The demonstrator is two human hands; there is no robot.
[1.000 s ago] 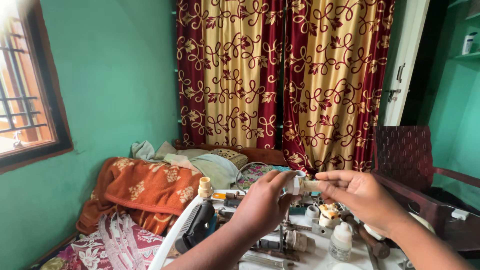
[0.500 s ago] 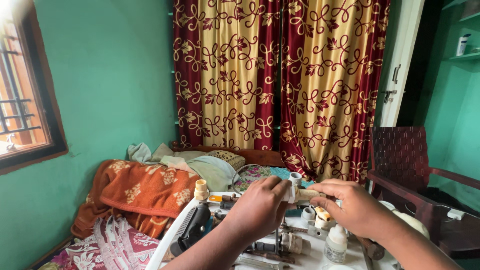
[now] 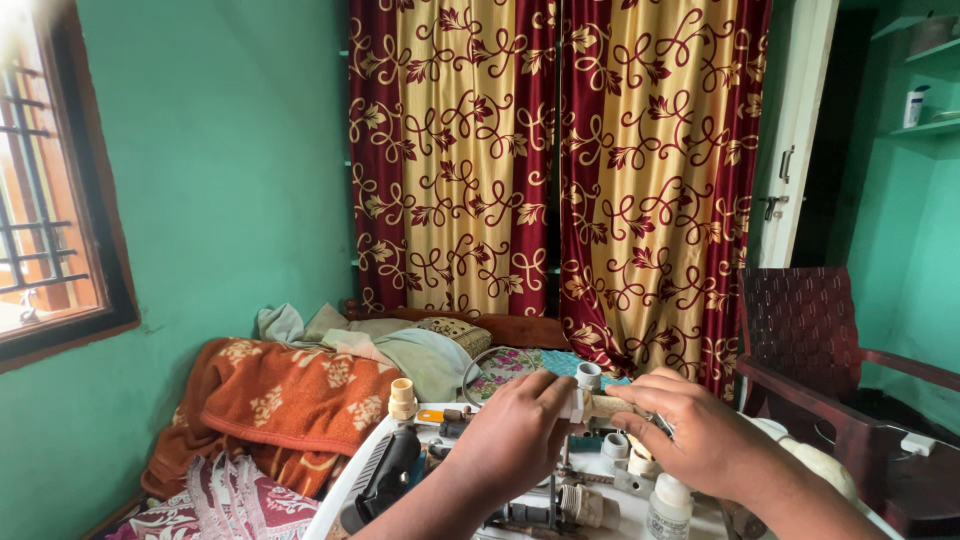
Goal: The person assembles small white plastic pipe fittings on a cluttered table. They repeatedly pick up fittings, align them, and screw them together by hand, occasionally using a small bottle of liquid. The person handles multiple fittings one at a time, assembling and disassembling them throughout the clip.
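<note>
A small cream-white plastic pipe fitting with an upturned socket (image 3: 587,392) is held up between both hands, just above a white round plastic table (image 3: 345,485) at the lower edge of the view. The left hand (image 3: 512,437) is closed around the fitting from the left, its thumb and forefinger pinched on the fitting's near end while the other fingers are curled beneath. The right hand (image 3: 700,435) is brought in from the right, its fingertips pressed together on the beige stub that projects from the fitting's side; whether anything more is held inside this hand cannot be told.

Below the hands, the table is crowded with further parts: a cream threaded coupling standing upright (image 3: 402,398) at the left, a black hand tool (image 3: 385,476) lying near the rim, a grey metal valve body (image 3: 585,505) and a small white plastic bottle (image 3: 669,508). These lie apart from the held fitting.

Behind the table, an orange patterned blanket (image 3: 285,400) is heaped on a bed against a green wall. Red-and-gold floral curtains (image 3: 560,170) are hung across the back, and a dark wooden chair (image 3: 815,350) is placed at the right.
</note>
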